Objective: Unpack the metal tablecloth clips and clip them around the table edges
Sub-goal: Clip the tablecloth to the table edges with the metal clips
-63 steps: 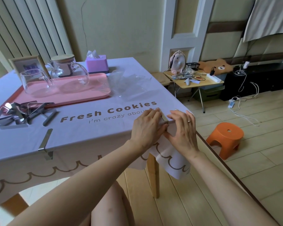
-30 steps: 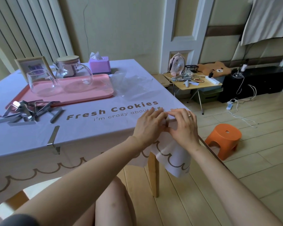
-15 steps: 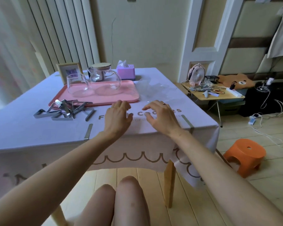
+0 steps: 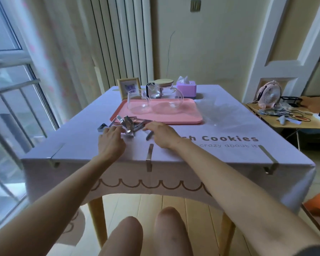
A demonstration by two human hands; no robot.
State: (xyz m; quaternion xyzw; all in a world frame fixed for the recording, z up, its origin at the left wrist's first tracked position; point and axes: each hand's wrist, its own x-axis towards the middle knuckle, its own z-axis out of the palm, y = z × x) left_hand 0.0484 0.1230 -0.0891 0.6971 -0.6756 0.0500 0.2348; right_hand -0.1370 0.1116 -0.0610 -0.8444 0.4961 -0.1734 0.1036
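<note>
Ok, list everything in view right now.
Fitted metal tablecloth clips: three, silver, near edge.
Loose metal clips: uncounted pile, silver, before tray.
Plastic tray: one, pink, centre.
Glass jug: one, clear, on tray.
Wood-lidded glass teapot: one, clear, on tray.
Tissue box: one, purple, far edge.
Picture frame: one, wooden, behind tray.
Plastic bag: one, clear, right of tray.
Printed tablecloth: one, lilac, covering table.
Desk fan: one, pink, side table.
Hands: left, right, bare, at loose pile.
</note>
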